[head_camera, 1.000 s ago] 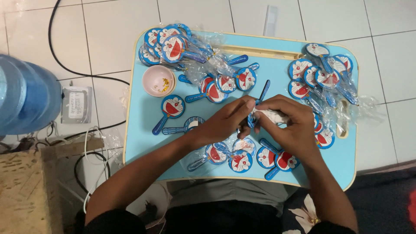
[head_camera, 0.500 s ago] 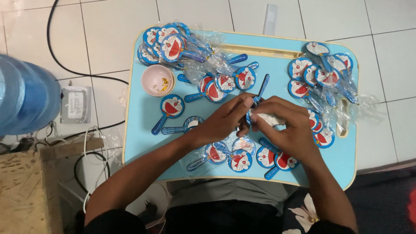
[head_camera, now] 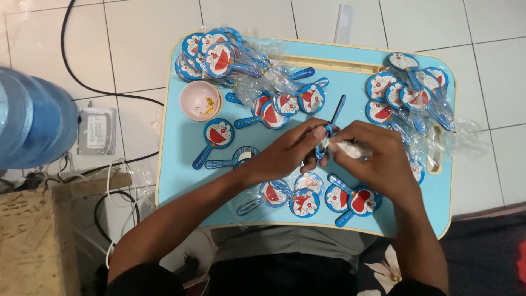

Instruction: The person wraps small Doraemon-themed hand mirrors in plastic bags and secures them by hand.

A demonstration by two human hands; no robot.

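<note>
One light-blue counter [head_camera: 175,181]. One small pink bowl [head_camera: 200,100]. One large blue water bottle [head_camera: 33,123]. Two hands: left hand [head_camera: 287,151], right hand [head_camera: 372,161]. Round blue cartoon-cat fans with handles in four groups: top-left pile [head_camera: 213,55], top-right pile [head_camera: 408,93], middle cluster [head_camera: 287,104], near cluster [head_camera: 315,197]; perhaps twenty-five in all, overlaps blocking an exact count.

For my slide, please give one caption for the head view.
Both hands hold a blue handled mirror above a light-blue lap table.

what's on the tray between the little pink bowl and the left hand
In the head view, one blue round paddle fan and a clear-faced one lie between the pink bowl and the left hand.
</note>
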